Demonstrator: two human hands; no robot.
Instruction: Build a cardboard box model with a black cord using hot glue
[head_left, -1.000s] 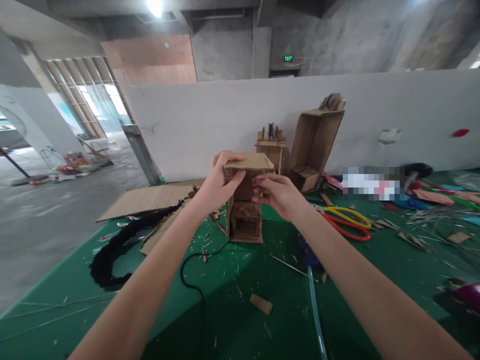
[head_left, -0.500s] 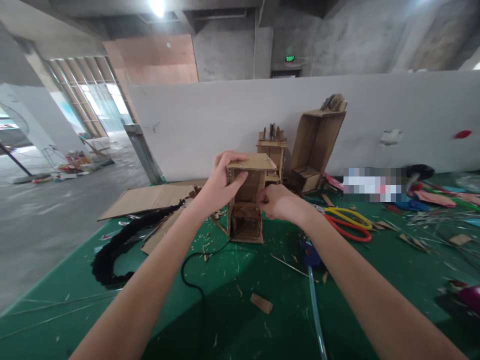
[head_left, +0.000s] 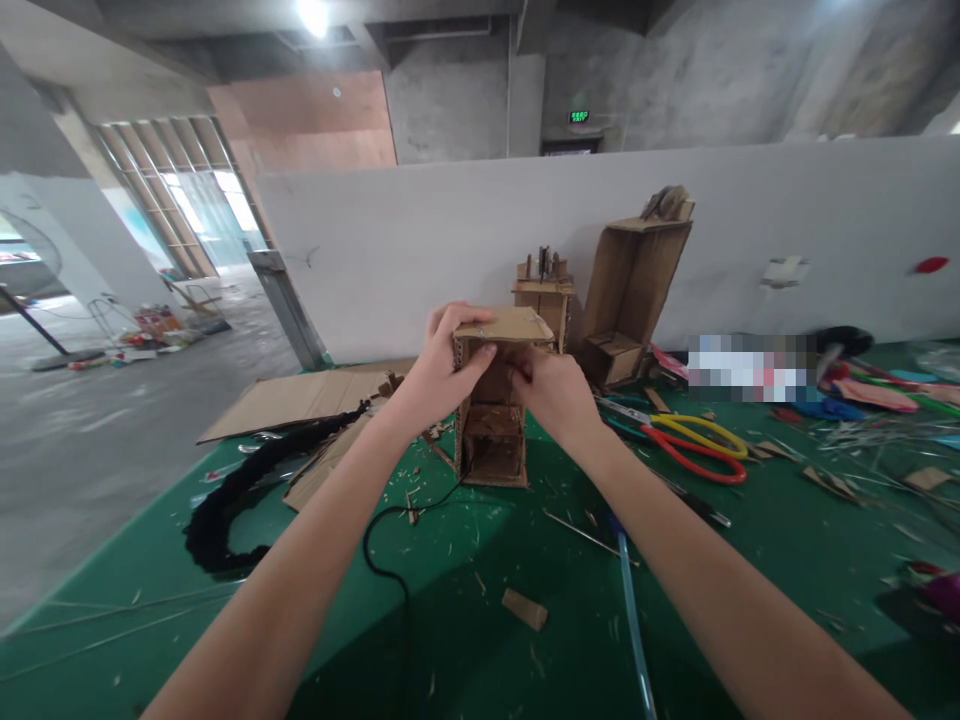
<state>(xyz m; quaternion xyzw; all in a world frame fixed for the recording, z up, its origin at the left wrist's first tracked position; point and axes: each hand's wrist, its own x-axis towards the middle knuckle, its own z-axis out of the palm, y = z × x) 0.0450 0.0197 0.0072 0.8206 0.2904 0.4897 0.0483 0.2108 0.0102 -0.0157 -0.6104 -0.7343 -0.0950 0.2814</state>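
Observation:
A small open-fronted cardboard box [head_left: 491, 445] stands upright before me, with an inner shelf and scraps of cardboard on it. My left hand [head_left: 448, 360] grips its upper left corner, fingers over the top and thumb inside the front opening. At the upper right of the opening is my right hand [head_left: 551, 385], its fingers curled and pinched together. Whatever they might hold is hidden. A black cord [head_left: 382, 565] runs from the box's lower left across the green table [head_left: 465, 640].
Behind stand a smaller cardboard structure [head_left: 545, 295] and a taller one [head_left: 637, 280]. Scissors with red and yellow handles [head_left: 697, 447] lie to the right. A black fuzzy strip [head_left: 217, 525] and flat cardboard [head_left: 300, 400] lie left. A white partition [head_left: 420, 240] bounds the table's far side.
My right hand has moved up and slightly left, from beside the box's middle to the upper part of its opening. My left hand keeps its grip on the box.

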